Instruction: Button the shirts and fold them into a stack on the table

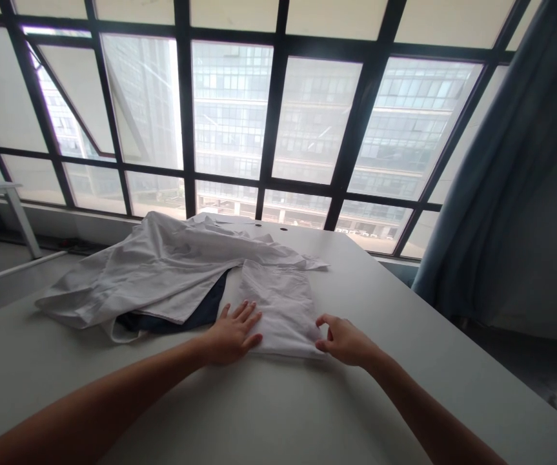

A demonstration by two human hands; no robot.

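Observation:
A white garment folded into a rectangle [281, 307] lies flat on the white table [379, 303]. My left hand [233, 332] rests with spread fingers on its left edge, palm down. At its right edge is my right hand [346, 339], thumb and index finger apart and curved toward the cloth, the other fingers curled in. Whether those fingertips touch the cloth I cannot tell. Left of the folded piece lies a loose heap of white cloth [147, 265], crumpled and reaching to the far side. Dark navy cloth [205, 307] shows from under the heap.
Beyond the table stands a large window wall with dark frames [187, 116], one pane tilted open at the left. A blue-grey curtain [496, 168] hangs on the right. Another white table [21, 219] stands at the far left. Two small dark holes sit near the table's back edge.

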